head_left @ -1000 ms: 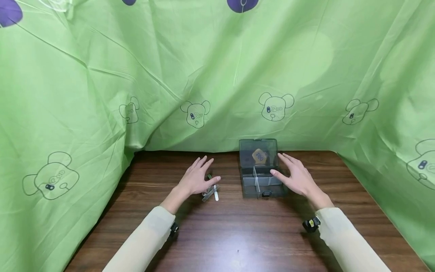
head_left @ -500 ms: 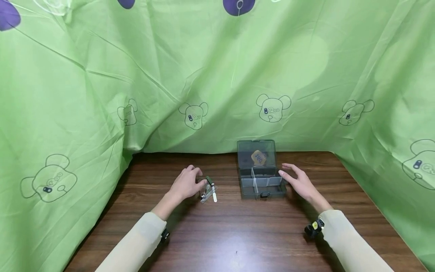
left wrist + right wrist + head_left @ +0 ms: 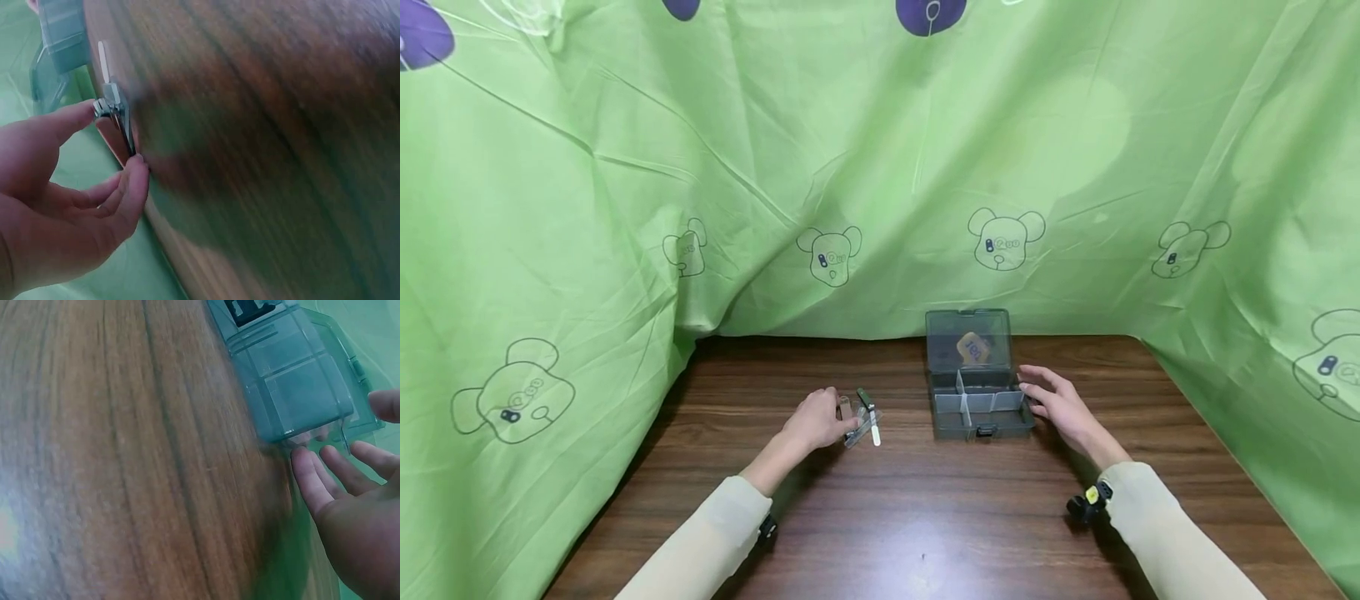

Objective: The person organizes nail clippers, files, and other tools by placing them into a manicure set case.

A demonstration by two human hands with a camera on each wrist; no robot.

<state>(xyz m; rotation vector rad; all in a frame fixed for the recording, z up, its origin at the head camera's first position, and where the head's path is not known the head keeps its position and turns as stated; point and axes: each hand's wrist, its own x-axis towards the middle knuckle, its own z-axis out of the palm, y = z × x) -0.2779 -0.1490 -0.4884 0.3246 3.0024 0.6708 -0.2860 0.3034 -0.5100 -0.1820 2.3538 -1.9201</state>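
The left hand [image 3: 816, 419] is pinching a brown-faced clipper [image 3: 846, 408] to the left of the divided box [image 3: 1015, 427], thumb and fingertips bearing on its ends. The right hand [image 3: 1063, 410] is gripping nothing; its slightly bent fingers are resting at the box's right wall.

The likeliest trouble is a slip: the pinch is relying on fingertips against narrow metal, so an off-centre squeeze could be sending the brown-faced clipper spinning back onto the table [image 3: 880, 500]. The green clipper [image 3: 862, 398] and the clear strip [image 3: 857, 435] are lying just beside it, left of the box, so a sideways pull could be dragging or tangling them. Beyond that, a careless push from the right could be shifting the box or jolting its raised lid [image 3: 947, 337].

The brown-faced clipper's long axis seems to be running roughly alongside the box's left wall, though the fingers are covering part of it, so which end is its cutting head is staying uncertain. The green clipper is pointing its green end toward the box's far side, its pale end toward the near side; the clear strip is slanting across it.
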